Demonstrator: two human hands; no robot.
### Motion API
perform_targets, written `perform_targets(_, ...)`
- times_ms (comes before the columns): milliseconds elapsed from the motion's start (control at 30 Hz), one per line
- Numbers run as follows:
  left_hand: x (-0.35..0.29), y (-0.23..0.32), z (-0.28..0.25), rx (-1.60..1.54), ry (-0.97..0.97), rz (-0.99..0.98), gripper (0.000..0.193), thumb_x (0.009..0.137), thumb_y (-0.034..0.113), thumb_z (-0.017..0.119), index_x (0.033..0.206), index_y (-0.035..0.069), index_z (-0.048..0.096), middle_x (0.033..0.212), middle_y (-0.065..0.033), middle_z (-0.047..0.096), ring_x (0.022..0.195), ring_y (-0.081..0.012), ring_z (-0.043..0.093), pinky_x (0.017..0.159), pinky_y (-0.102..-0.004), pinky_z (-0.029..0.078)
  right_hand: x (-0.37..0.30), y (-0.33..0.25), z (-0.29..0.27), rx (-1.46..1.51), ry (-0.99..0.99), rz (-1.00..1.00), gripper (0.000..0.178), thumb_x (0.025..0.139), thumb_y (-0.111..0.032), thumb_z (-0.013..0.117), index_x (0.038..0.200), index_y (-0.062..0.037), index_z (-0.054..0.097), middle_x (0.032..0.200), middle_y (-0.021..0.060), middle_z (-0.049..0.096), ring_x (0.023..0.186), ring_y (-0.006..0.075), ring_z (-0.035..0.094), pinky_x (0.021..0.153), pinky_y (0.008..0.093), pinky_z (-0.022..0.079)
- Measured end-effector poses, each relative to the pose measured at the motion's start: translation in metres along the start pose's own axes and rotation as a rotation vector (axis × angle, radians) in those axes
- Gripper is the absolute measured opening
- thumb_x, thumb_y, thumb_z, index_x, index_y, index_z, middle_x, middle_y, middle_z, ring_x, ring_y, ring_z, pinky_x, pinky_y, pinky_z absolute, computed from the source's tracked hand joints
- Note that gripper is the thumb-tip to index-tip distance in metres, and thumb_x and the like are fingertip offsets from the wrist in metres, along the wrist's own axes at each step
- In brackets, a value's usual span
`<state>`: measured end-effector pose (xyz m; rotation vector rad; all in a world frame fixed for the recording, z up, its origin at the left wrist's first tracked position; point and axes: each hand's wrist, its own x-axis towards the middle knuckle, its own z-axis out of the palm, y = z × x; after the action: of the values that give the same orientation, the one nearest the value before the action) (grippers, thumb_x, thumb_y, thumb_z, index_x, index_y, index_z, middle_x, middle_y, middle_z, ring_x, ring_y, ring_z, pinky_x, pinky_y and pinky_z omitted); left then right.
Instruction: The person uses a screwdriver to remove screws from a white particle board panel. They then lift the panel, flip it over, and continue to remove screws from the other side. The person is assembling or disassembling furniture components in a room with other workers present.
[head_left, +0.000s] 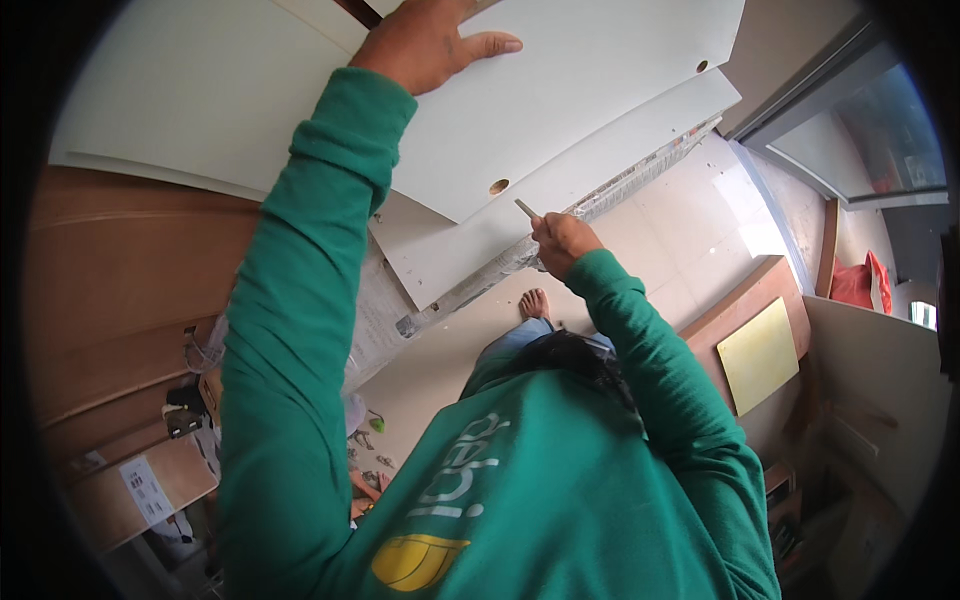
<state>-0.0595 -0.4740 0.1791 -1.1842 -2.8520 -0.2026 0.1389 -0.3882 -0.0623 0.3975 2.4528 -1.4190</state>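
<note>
My left hand [425, 45] lies on a white panel [570, 85] near the upper edge of the view. Its thumb is stretched out over the surface; the fingertips are cut off by the frame. Two round holes mark the panel's near side, a closer hole [499, 187] and a farther hole [702, 66]. Closed around a thin, pale, stick-like tool [526, 209], my right hand [565, 243] is beside the closer hole. The tool's tip points up and left; its rest is hidden in my fist. Beneath lies a second white panel [430, 265].
A plastic-wrapped stack [480, 275] supports the panels. Brown wooden furniture [130, 290] stands at left. On the right are a wooden piece with a yellow sheet [760, 355], a red bag [860, 285] and a glazed door [860, 130]. Another person's bare foot [365, 485] shows lower left.
</note>
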Motion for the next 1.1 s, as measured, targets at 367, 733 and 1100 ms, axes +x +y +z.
perform_targets(367,0.001,-0.001,-0.007,-0.097,-0.045,0.035,0.059,0.092,0.045,0.075,0.107,-0.011,0.069,0.104,-0.0322,0.071,0.101,-0.044,0.069,0.09,-0.0472,0.054,0.034,-0.027,0.073,0.196,0.079,0.203,0.047,0.109,-0.036,0.04,0.102,0.0027,0.066,0.096,0.0304,0.07,0.096,0.0493,0.067,0.088,0.0548,0.052)
perform_targets(733,-0.001,-0.009,-0.004,-0.041,-0.004,0.054,0.061,0.093,0.049,0.071,0.106,-0.011,0.068,0.103,-0.033,0.069,0.101,-0.0426,0.069,0.089,-0.0473,0.054,0.022,-0.06,0.041,-0.187,0.066,0.291,0.044,0.107,-0.037,0.04,0.108,-0.0029,0.067,0.103,0.0226,0.073,0.1,0.0438,0.069,0.09,0.052,0.053)
perform_targets(1100,0.008,-0.019,0.0,-0.068,0.011,0.129,0.061,0.094,0.049,0.071,0.106,-0.01,0.068,0.103,-0.0322,0.07,0.098,-0.0454,0.068,0.088,-0.0475,0.054,0.041,-0.021,0.059,0.198,0.111,0.246,0.053,0.108,-0.041,0.041,0.094,0.0021,0.068,0.085,0.0194,0.069,0.08,0.0329,0.067,0.081,0.0427,0.053)
